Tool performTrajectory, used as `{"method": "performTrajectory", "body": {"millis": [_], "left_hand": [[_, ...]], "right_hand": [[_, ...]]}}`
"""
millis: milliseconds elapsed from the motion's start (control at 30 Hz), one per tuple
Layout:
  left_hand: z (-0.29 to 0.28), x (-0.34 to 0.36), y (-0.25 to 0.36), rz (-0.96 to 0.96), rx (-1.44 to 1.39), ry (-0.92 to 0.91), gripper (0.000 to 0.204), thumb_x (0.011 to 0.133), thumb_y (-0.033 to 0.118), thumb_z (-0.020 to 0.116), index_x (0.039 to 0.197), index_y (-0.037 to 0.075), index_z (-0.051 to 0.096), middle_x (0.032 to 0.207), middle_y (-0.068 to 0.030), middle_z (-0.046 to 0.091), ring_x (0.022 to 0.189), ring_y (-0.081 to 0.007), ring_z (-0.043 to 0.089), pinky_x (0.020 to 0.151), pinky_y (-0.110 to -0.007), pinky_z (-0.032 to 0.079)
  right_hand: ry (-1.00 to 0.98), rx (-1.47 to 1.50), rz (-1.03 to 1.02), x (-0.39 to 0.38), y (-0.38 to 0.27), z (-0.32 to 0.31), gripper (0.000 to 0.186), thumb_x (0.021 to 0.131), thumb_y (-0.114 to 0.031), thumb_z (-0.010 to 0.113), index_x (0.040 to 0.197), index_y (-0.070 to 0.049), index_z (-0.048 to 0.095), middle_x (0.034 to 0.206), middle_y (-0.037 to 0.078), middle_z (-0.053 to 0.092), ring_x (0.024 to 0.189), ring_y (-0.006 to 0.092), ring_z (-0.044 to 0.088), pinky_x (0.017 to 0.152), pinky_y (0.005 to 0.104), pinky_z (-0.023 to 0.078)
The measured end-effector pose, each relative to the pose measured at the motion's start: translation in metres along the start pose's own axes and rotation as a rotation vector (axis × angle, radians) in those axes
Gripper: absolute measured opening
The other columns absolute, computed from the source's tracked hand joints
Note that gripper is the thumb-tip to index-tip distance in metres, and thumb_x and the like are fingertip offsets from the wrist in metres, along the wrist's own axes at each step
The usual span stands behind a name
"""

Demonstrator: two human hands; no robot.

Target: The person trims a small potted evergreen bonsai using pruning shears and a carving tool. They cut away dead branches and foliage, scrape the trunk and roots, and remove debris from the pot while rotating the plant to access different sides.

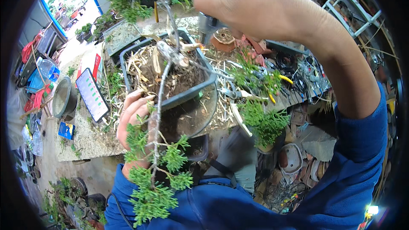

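Note:
A juniper bonsai (172,55) with a stripped, pale trunk stands in a dark rectangular pot (183,98) of soil and wood shavings. One long thin branch with green foliage (153,200) hangs toward me over the front rim. Behind that branch, my left hand (135,117) has its fingers curled over the pot's near left corner; the thumb is hidden. Raised above the pot's far right side, my right hand (243,6) is closed. A blurred grey, metallic-looking thing (208,26) shows just under its fingers, its kind unclear.
Pliers (230,93), yellow-handled tools (284,79) and wire crowd the bench's right side. Left of the pot are a phone (92,95), a round grey pot (64,98) and a blue packet (66,130). Beneath the pot is a round turntable (211,108). Cut foliage (264,123) overhangs the front edge.

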State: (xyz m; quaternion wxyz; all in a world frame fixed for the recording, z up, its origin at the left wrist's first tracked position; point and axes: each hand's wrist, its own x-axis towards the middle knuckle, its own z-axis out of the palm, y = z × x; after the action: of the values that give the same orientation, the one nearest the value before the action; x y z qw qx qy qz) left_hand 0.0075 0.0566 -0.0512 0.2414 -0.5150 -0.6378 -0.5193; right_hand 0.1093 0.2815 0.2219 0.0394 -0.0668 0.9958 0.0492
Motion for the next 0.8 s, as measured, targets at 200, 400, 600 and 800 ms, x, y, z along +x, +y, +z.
{"method": "performTrajectory", "body": {"millis": [200,400,600,800], "left_hand": [[0.001,0.008,-0.012,0.075,0.05,-0.117,0.028,0.094,0.01,0.075,0.119,0.005,0.064,0.125,-0.0172,0.068,0.133,-0.0405,0.056,0.111,-0.055,0.044],[0.002,0.03,-0.022,-0.372,-0.189,-0.016,0.018,0.093,0.016,0.08,0.096,0.002,0.069,0.114,-0.0119,0.073,0.13,-0.0336,0.06,0.113,-0.048,0.042],[-0.009,0.069,-0.031,-0.366,-0.142,0.009,0.027,0.091,0.02,0.085,0.103,-0.002,0.077,0.099,-0.0088,0.076,0.105,-0.023,0.07,0.099,-0.036,0.051],[-0.008,0.081,-0.036,-0.343,-0.251,-0.031,0.022,0.092,0.018,0.084,0.096,-0.003,0.076,0.104,-0.0116,0.075,0.106,-0.0225,0.069,0.099,-0.034,0.05]], "right_hand": [[0.536,0.004,0.006,-0.024,0.059,0.074,0.029,0.101,-0.021,0.055,0.108,0.004,0.069,0.089,0.018,0.073,0.083,0.0307,0.071,0.074,0.0432,0.057],[0.811,0.811,0.373,-0.065,0.038,0.184,0.038,0.099,-0.036,0.067,0.096,0.002,0.076,0.075,0.006,0.071,0.064,0.0127,0.061,0.06,0.0317,0.048],[0.996,0.279,0.176,-0.038,0.023,0.207,0.044,0.086,-0.022,0.086,0.117,0.006,0.074,0.1,0.019,0.078,0.087,0.022,0.075,0.083,0.0325,0.058],[0.98,0.002,-0.07,0.0,0.02,0.166,0.042,0.081,-0.023,0.086,0.114,0.001,0.076,0.092,0.018,0.075,0.078,0.0303,0.074,0.07,0.0343,0.057]]}}
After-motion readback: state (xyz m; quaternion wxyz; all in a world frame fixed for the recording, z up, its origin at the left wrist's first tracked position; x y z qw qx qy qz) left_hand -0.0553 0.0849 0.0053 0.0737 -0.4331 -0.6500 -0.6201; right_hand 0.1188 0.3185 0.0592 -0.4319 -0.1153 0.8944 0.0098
